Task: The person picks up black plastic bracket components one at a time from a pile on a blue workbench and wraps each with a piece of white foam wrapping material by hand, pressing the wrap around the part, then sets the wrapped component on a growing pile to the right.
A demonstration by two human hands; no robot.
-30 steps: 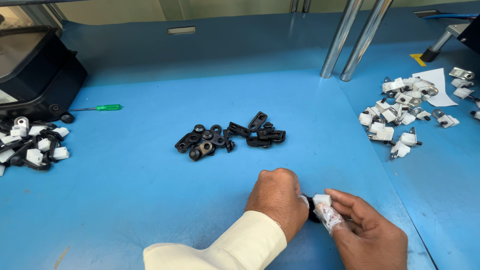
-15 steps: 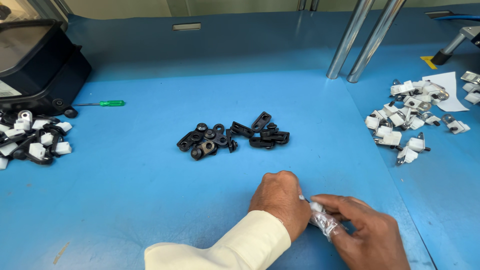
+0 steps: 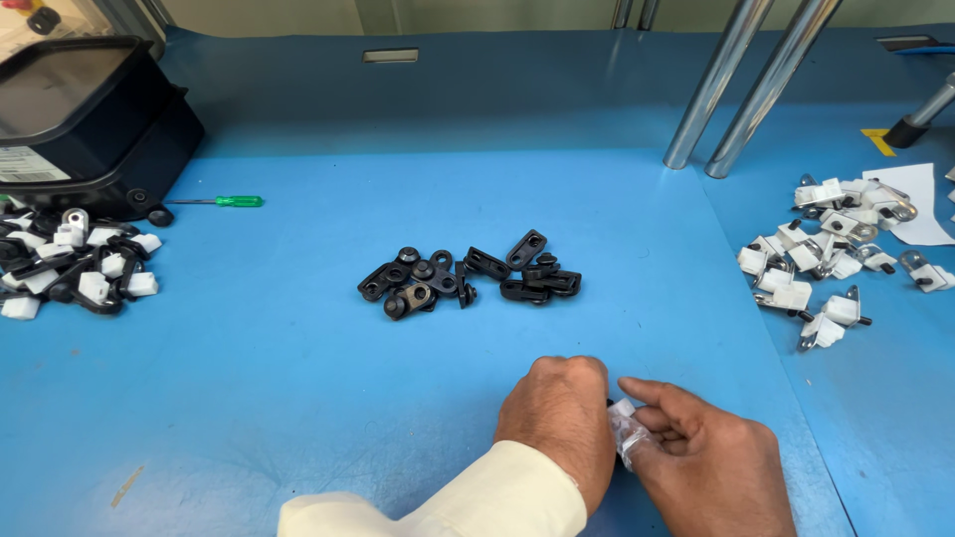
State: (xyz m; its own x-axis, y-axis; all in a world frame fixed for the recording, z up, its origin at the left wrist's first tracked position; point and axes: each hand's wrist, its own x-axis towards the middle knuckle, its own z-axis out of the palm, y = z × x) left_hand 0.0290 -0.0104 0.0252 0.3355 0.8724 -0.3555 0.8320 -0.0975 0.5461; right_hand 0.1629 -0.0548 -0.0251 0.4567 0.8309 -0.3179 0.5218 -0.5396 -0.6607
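Both hands meet over a small white part at the near edge of the blue table.

The left hand is fisted against the white part, which the right hand pinches in narrow fingers. Beyond lies a pile of black brackets; white-and-metal pieces sit far right, a green screwdriver far left.

Bright even overhead light, soft short shadows, faint sheen on the steel poles, sharp focus throughout

White label on black case
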